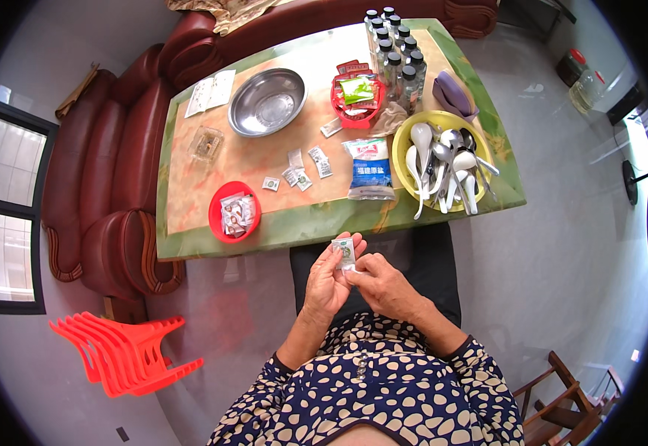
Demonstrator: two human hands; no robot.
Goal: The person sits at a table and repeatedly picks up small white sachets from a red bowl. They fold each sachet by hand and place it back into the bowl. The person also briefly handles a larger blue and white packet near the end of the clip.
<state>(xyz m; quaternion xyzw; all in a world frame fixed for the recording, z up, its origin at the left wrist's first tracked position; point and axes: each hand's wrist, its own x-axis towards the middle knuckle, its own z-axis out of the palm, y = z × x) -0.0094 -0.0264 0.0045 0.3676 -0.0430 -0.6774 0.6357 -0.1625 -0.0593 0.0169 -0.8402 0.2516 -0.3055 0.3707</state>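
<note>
A small white sachet with green print (345,255) is held up in front of my lap, just off the table's near edge. My left hand (325,288) grips it, thumb on its face and fingers behind. The thumb and index finger of my right hand (391,288) are pinched at the sachet's lower edge, with the other fingers curled in. On the table ahead lie several loose sachets (303,181) and a single one (270,183). Left of them, near the front edge, a red bowl (214,217) holds more small packets.
On the green-bordered table (316,228) are a steel basin (268,102), a clear plastic box (206,144), a red basket (361,121) of packets, a blue-and-white bag (370,171), a yellow bowl (408,195) of spoons and several black-capped bottles (393,70). A red plastic chair (119,353) stands lower left.
</note>
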